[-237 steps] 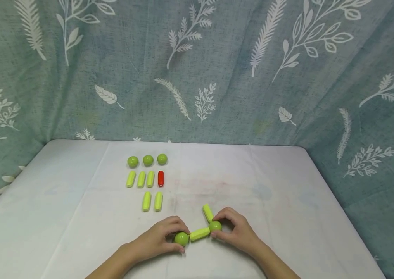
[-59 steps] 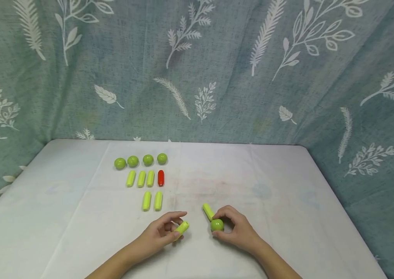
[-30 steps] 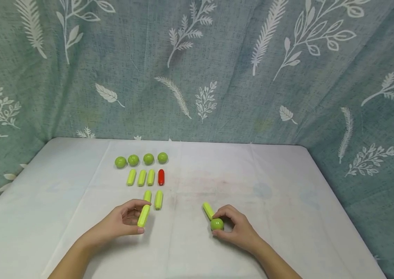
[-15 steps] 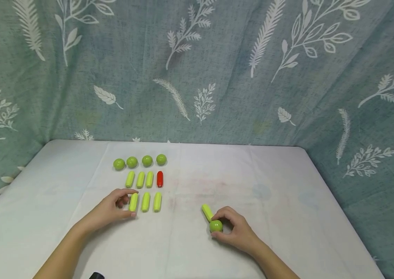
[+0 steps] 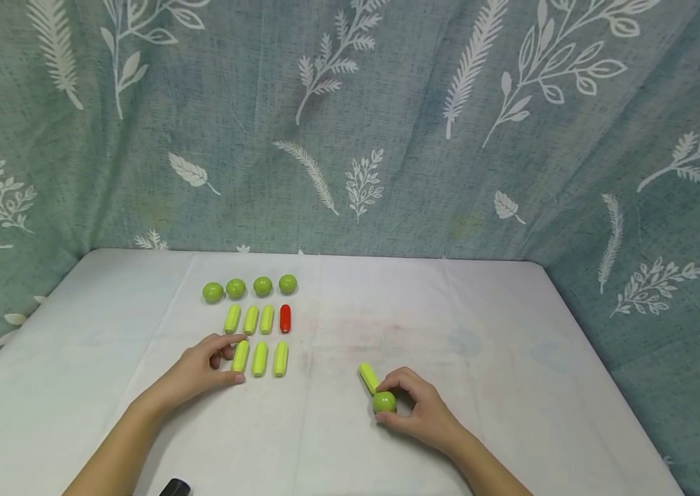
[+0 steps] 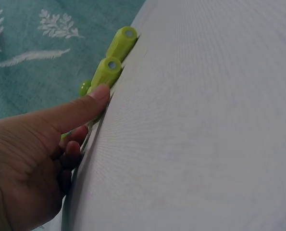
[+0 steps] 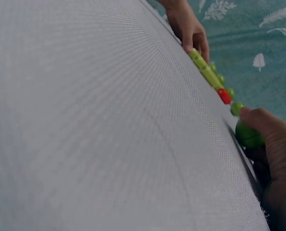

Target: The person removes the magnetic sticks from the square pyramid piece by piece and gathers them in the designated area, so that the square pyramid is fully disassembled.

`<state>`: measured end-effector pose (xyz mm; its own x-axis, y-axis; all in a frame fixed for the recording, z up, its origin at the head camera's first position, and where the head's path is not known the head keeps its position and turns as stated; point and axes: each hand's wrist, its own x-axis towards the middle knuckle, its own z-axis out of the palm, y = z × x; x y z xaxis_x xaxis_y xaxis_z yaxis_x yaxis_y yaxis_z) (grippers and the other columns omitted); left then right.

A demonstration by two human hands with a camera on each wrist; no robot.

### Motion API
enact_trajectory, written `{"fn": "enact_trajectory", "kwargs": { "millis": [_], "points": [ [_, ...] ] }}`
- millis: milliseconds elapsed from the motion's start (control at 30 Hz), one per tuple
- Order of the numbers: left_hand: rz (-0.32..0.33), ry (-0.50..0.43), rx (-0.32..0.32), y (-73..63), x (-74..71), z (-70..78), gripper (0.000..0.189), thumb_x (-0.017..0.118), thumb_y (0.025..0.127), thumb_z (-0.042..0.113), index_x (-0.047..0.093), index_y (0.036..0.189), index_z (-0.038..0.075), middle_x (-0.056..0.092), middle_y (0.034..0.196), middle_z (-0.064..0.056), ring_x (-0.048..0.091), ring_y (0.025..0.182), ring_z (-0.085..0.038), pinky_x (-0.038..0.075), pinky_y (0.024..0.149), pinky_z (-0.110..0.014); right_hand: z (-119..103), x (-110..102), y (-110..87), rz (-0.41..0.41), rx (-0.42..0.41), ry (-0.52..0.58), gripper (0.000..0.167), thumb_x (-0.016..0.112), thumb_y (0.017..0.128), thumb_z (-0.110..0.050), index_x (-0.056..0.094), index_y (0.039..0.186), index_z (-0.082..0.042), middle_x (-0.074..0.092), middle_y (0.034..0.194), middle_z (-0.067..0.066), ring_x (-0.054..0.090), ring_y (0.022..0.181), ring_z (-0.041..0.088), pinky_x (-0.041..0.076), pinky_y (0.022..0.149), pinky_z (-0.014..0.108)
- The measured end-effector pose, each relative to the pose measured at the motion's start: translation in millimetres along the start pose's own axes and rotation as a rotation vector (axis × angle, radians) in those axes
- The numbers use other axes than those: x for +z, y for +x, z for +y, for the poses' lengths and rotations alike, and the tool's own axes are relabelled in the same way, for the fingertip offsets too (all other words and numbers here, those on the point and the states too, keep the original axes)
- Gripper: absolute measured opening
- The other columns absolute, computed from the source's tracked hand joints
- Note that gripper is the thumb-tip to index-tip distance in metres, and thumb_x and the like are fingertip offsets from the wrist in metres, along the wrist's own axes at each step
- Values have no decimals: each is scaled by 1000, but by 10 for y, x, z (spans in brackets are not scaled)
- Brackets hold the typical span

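Note:
In the head view my left hand [image 5: 201,372] pinches a yellow-green magnetic stick [image 5: 240,357] between thumb and fingertip, at the left end of a row on the table. Two like sticks lie beside it, one next to it [image 5: 260,359] and one farther right [image 5: 280,359]. In the left wrist view the thumb covers much of the near sticks; a grey disc shows on the end of one stick [image 6: 122,43]. My right hand [image 5: 418,406] holds a green ball [image 5: 384,402] on the table. Another yellow-green stick [image 5: 369,378] touches that ball and points away from me.
Behind the near row lie several sticks, yellow-green ones [image 5: 251,320] and a red one [image 5: 285,319]. A line of green balls [image 5: 262,286] stands farther back. A black object [image 5: 175,488] shows at the front edge. Patterned curtain [image 5: 350,138] surrounds the white table [image 5: 480,331].
My left hand put a green ball at the back line's left end, then carried a stick from the right hand's ball leftward into the near row. My right hand has stayed on its ball.

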<state>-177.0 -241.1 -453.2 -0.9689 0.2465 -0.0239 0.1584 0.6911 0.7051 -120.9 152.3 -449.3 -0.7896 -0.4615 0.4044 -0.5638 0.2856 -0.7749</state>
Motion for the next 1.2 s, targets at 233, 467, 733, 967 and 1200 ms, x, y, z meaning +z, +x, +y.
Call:
{"fn": "enact_trajectory", "kwargs": {
  "millis": [233,467,733,967,1200],
  "points": [
    [67,-49,9,-95,32,-11,81,82,71,32,46,137,5,49,99,-3,42,83,-12,37,66,-23,-5,-3,-3,1,6,-5,33,79,71,2,62,100,-1,61,100,11,60,94,23,49,87,27],
    [144,-105,214,-206,98,136,69,82,72,22,52,132,5,51,96,-2,46,80,-11,40,71,-19,-7,-2,-7,-11,-21,15,34,78,72,3,62,102,0,62,100,12,60,94,22,50,87,29],
    [102,-179,436,-135,344,537,56,79,75,15,58,124,2,57,95,-6,51,81,-13,45,73,-23,-2,-8,-17,-41,-46,62,35,77,73,3,63,105,2,64,100,14,61,94,22,51,85,33],
    [-79,-218,503,-14,705,870,53,76,79,25,58,125,5,59,106,-6,55,90,-16,48,79,-28,-10,-13,-32,-35,-91,33,35,75,74,5,62,106,3,66,101,15,63,93,23,52,82,35],
    [-222,-162,478,99,1013,1026,44,73,83,24,62,124,11,59,112,1,56,102,-14,46,89,-31,10,-17,-21,-57,-143,48,35,74,74,7,62,107,5,66,101,17,62,93,24,51,83,34]
  ]
}}
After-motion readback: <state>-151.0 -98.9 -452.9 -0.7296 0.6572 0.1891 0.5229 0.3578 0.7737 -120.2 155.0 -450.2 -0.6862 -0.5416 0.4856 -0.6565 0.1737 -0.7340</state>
